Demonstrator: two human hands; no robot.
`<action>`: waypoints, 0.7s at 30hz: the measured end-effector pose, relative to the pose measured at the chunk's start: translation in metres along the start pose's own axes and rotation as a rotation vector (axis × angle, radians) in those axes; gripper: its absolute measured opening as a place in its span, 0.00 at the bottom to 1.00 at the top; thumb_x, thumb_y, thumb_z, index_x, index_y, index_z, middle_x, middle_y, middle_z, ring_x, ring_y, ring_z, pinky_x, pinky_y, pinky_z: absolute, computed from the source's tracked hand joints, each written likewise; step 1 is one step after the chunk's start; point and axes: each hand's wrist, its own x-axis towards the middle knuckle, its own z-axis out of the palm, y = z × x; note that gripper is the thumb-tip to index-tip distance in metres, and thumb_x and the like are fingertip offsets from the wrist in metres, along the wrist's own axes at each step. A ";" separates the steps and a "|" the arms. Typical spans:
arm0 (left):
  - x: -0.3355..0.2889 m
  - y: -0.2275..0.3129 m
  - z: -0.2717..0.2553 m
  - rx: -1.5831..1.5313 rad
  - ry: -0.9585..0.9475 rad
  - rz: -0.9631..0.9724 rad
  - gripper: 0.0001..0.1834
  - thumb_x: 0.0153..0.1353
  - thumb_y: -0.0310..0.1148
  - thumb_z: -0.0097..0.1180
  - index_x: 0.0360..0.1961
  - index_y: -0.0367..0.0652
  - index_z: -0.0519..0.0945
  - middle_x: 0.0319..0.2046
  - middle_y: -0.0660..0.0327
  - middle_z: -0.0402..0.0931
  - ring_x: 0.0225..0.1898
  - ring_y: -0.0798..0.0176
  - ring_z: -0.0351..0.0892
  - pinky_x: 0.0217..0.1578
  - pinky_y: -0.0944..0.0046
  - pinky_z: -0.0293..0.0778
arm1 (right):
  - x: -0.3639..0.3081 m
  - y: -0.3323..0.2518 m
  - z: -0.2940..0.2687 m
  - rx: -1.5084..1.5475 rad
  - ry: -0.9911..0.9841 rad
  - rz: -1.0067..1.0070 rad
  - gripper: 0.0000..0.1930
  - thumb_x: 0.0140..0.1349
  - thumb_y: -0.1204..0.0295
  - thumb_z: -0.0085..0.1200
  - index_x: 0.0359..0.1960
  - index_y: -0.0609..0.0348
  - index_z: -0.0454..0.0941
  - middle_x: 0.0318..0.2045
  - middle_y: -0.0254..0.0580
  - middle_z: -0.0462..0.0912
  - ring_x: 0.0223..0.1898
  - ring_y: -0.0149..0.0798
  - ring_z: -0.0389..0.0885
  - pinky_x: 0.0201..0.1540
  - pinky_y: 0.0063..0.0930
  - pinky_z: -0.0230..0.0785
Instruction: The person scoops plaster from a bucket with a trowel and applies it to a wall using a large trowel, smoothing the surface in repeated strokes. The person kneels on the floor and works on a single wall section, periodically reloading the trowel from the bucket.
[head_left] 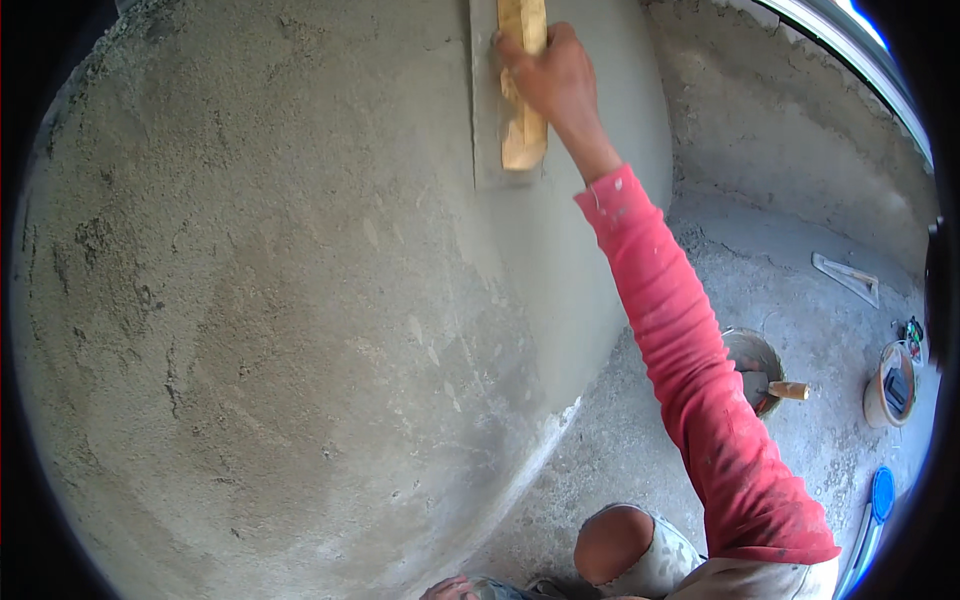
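My right hand [560, 80], in a red sleeve, reaches up and is closed around the wooden handle of a plastering trowel [525, 150]. The trowel's long flat blade lies against the grey plastered wall [300, 300], near its top. Beneath and right of the blade the plaster looks smooth and damp; to the left it is rough and grainy. My left hand [450, 589] shows only in part at the lower edge, near my knee, and its fingers cannot be made out.
On the concrete floor [570, 470] to the right stands a bucket [738, 345] with a wooden-handled trowel [788, 390] in it. Farther right are a smaller bucket [874, 402] holding dark items, a flat pale triangular tool [850, 280] and a blue-headed long object [882, 495]. A low wall [790, 130] runs behind.
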 end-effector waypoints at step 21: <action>-0.009 0.016 -0.011 -0.046 -0.088 -0.089 0.16 0.68 0.38 0.53 0.38 0.32 0.80 0.43 0.44 0.79 0.48 0.48 0.79 0.51 0.53 0.74 | -0.459 0.279 -0.068 0.019 -0.044 1.248 0.28 0.62 0.57 0.60 0.49 0.76 0.75 0.37 0.53 0.84 0.37 0.42 0.85 0.39 0.39 0.78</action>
